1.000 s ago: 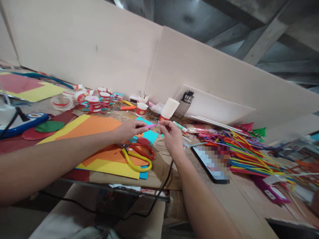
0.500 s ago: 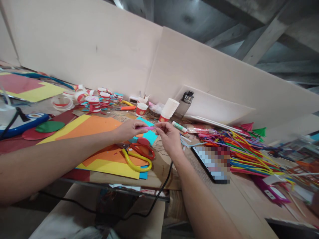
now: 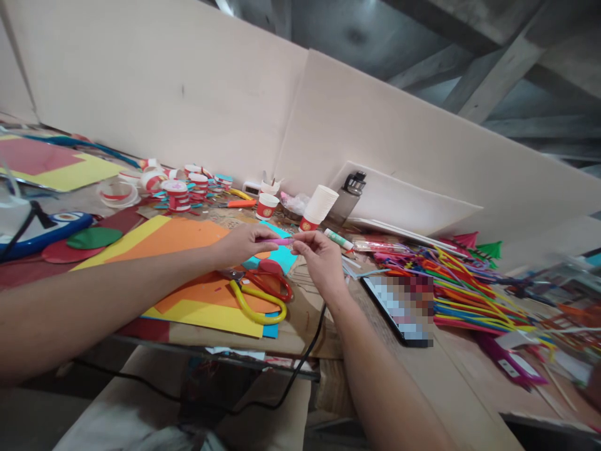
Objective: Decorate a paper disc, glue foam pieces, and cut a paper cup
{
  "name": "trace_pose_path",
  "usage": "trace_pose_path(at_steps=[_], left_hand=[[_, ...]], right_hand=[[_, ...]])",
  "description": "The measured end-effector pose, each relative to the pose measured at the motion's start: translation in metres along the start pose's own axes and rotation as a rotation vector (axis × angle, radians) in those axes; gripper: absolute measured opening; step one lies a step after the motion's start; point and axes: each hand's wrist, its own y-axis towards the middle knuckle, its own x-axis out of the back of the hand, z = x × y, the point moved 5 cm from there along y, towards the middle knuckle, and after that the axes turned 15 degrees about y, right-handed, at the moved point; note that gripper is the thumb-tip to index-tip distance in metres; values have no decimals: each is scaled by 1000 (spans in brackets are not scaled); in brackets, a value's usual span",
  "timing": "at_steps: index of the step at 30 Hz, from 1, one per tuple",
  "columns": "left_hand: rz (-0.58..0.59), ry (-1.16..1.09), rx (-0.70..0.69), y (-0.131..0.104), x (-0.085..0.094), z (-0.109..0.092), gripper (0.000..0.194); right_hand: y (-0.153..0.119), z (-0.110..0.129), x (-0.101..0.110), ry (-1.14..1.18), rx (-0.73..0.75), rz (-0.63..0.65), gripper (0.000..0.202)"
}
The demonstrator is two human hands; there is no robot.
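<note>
A thin pink-purple strip (image 3: 280, 241) stretches between my two hands above the table; its material is hard to make out. My left hand (image 3: 241, 244) pinches one end between thumb and fingers. At the other end, my right hand (image 3: 322, 258) has its thumb and fingertips closed on the strip. Below them lie scissors with one yellow and one red handle (image 3: 244, 307), resting on orange paper (image 3: 188, 250) and yellow paper (image 3: 211, 318). Blue paper (image 3: 285, 258) with small round pieces on it shows under the hands.
Behind my hands stand a paper cup (image 3: 267, 207) and a tilted stack of cups (image 3: 320, 207). A glue stick (image 3: 339, 240), a phone (image 3: 394, 312) and a pile of coloured pipe cleaners (image 3: 469, 294) lie to the right. Several decorated cup pieces (image 3: 177, 196) stand at the left back.
</note>
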Motion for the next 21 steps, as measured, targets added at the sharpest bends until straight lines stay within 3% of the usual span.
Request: trace_pose_path(at_steps=[14,21], left_hand=[[53,-25,-5,1,-3,3,34],[-14,-9,13,-1,-1,0,33]], right_hand=[[-3,-2,-1,22,16,-27,12],[-5,-1,-3,-8,13,-38,12]])
